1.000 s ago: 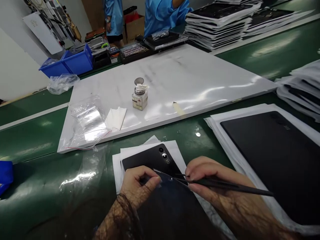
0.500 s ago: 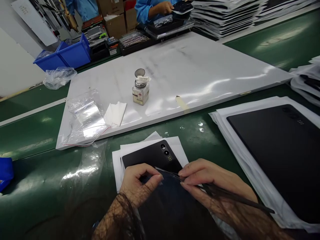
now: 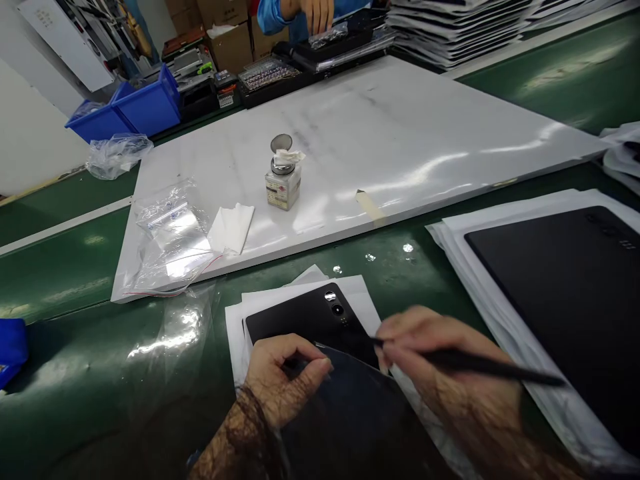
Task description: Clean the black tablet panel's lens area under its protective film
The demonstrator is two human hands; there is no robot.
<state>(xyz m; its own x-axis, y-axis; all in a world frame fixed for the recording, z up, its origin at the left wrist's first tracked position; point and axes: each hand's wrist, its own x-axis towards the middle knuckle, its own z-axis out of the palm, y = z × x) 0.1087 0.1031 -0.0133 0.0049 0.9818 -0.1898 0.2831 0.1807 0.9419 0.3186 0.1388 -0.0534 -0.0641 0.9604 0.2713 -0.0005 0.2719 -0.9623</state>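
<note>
A black tablet (image 3: 295, 317) with two camera lenses lies back up on white sheets. A dark glossy panel (image 3: 350, 407) overlaps its near part. My left hand (image 3: 287, 377) is closed at the panel's upper left corner, thumb and forefinger pinched on its edge. My right hand (image 3: 440, 360) is closed round slim black tweezers (image 3: 480, 365), whose tip points left over the tablet, near the panel's upper edge. Motion blurs this hand and the tweezers, so I cannot tell whether the tip touches anything.
To the right, a larger black tablet (image 3: 555, 287) lies on white wrapping. A white board (image 3: 400, 147) carries a glass bottle (image 3: 283, 187), a folded wipe (image 3: 231, 228) and clear bags (image 3: 175, 233). Beyond are blue bins (image 3: 145, 110), stacked sheets (image 3: 460, 33) and a co-worker's hand (image 3: 317, 15).
My right hand and the tweezers have moved right, away from my left hand, which keeps its pinch at the panel corner. The co-worker's hand across the table has moved left and down.
</note>
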